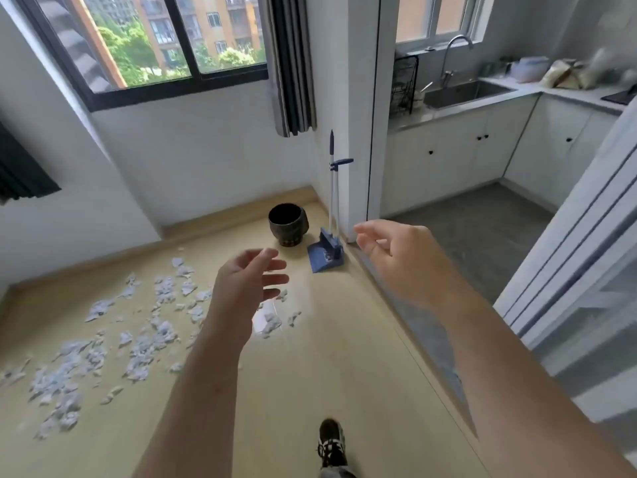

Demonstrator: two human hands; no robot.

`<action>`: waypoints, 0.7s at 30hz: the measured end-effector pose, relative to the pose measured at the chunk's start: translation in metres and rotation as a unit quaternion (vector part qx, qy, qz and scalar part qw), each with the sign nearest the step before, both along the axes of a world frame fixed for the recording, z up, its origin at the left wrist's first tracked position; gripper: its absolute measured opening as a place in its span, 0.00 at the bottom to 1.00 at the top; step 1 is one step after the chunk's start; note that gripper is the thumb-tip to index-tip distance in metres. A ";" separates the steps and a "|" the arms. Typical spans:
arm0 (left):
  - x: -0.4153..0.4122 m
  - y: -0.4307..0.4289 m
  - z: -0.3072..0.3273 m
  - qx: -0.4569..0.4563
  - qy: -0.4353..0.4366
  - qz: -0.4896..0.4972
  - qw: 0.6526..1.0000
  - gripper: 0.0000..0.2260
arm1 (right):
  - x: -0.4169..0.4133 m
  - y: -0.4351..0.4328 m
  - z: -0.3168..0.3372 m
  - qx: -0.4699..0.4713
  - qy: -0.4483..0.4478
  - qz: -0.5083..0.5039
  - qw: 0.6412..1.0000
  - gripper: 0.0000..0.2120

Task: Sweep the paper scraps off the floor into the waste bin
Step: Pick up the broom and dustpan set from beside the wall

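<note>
Several torn white paper scraps [103, 350] lie spread over the beige floor at the left. A dark round waste bin [287, 224] stands near the far wall corner. Right of it a blue dustpan [324, 258] rests on the floor, with a blue-and-white broom [332, 188] clipped upright to its long handle, leaning at the white wall corner. My left hand [248, 288] is stretched forward, fingers apart, holding nothing. My right hand [389, 250] is also stretched forward and open, a short way right of the broom and dustpan and touching neither.
A white wall corner [358, 132] separates this room from a kitchen with a grey floor, white cabinets [465, 157] and a sink [462, 93]. A sliding door frame [565, 270] stands at the right. A curtain [293, 63] hangs beside the window. My shoe [331, 441] shows at the bottom.
</note>
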State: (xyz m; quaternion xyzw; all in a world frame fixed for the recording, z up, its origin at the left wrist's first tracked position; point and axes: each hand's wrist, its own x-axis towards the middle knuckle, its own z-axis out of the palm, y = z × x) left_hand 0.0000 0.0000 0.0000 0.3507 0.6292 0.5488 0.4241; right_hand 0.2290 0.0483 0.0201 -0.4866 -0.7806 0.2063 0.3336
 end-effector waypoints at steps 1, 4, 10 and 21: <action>-0.005 0.020 -0.003 -0.001 -0.008 0.002 1.000 0.08 | -0.006 0.020 -0.003 -0.002 0.002 -0.005 1.000 0.13; -0.022 0.091 -0.014 -0.017 -0.031 0.001 0.999 0.07 | -0.025 0.084 -0.008 -0.031 -0.034 -0.024 0.999 0.14; -0.040 0.233 -0.006 -0.033 -0.053 -0.043 0.997 0.06 | -0.048 0.201 -0.005 -0.069 -0.062 -0.060 0.994 0.14; -0.048 0.425 -0.020 -0.046 -0.049 -0.043 0.997 0.05 | -0.084 0.397 -0.026 -0.101 -0.047 -0.065 0.992 0.14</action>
